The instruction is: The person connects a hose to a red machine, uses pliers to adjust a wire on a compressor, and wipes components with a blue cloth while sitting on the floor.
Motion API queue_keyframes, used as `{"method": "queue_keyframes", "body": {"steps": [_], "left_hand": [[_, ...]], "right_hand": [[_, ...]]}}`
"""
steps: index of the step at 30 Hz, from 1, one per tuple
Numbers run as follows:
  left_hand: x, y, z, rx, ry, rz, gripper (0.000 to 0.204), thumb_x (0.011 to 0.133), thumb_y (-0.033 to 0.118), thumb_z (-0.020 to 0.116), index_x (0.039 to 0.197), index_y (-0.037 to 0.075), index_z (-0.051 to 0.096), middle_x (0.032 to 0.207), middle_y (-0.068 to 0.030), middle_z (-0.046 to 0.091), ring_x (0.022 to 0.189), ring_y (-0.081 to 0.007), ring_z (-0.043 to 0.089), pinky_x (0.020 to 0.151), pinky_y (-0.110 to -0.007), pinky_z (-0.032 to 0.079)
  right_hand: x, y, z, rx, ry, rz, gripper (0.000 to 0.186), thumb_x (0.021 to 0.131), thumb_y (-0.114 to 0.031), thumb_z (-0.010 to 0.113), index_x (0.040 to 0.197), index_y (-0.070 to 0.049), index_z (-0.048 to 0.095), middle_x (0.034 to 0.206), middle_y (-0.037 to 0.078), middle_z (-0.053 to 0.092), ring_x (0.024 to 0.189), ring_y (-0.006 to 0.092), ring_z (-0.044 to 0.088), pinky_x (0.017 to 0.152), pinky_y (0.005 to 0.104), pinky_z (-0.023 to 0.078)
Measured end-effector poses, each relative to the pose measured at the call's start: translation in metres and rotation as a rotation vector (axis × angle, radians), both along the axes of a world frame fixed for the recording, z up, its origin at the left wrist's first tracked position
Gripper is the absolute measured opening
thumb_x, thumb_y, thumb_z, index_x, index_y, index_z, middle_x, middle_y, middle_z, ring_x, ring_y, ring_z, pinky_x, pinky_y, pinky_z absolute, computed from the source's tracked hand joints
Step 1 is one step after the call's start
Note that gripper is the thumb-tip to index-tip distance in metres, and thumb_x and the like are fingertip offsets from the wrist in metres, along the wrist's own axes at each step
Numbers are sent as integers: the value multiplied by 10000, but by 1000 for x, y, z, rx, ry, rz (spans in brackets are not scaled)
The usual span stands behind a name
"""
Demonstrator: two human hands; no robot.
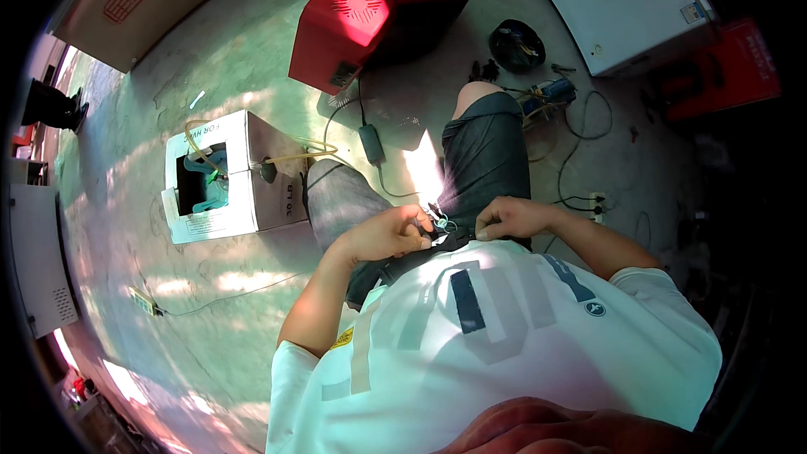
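Observation:
A black strap [456,240] crosses my waist at the hem of my white T-shirt [504,303]. My left hand [382,233] is closed in a pinch at the strap's left part, with its fingertips partly hidden. On the other side, my right hand [511,218] has its fingers curled in and pressed against the strap's right end. Between the two hands, a small bunch of light-coloured rings and metal pieces [440,219], perhaps keys, lies against my dark shorts [486,151].
Left of my knee stands an opened carton [277,170] with a yellow hose [294,155]. A black power adapter [371,145] and its cable lie ahead, below a red machine [340,34]. Rightward are a black round tray [516,44], a blue pump-like device [551,94] and a white appliance [622,8].

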State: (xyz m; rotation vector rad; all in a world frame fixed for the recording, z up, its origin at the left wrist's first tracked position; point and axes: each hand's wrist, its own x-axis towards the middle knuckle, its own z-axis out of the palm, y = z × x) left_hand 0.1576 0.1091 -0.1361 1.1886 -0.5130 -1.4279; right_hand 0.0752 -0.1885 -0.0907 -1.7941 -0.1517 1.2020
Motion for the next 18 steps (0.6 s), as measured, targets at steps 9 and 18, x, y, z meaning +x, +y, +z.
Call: {"method": "queue_keyframes", "body": {"steps": [9, 18], "left_hand": [[101, 134, 26, -9, -412, 1034, 131, 989, 114, 630, 1065, 13, 595, 768, -36, 631, 642, -84, 581, 581, -226, 447], [298, 144, 2, 325, -919, 1314, 234, 950, 199, 670, 1058, -8, 652, 828, -45, 692, 686, -101, 648, 627, -248, 480]], "right_hand": [[102, 0, 49, -18, -196, -271, 213, 977, -159, 635, 1097, 16, 661, 973, 51, 675, 889, 111, 625, 828, 268, 504], [190, 54, 30, 98, -650, -79, 235, 936, -166, 659, 1051, 37, 634, 890, 93, 672, 803, 168, 630, 744, 317, 505]]}}
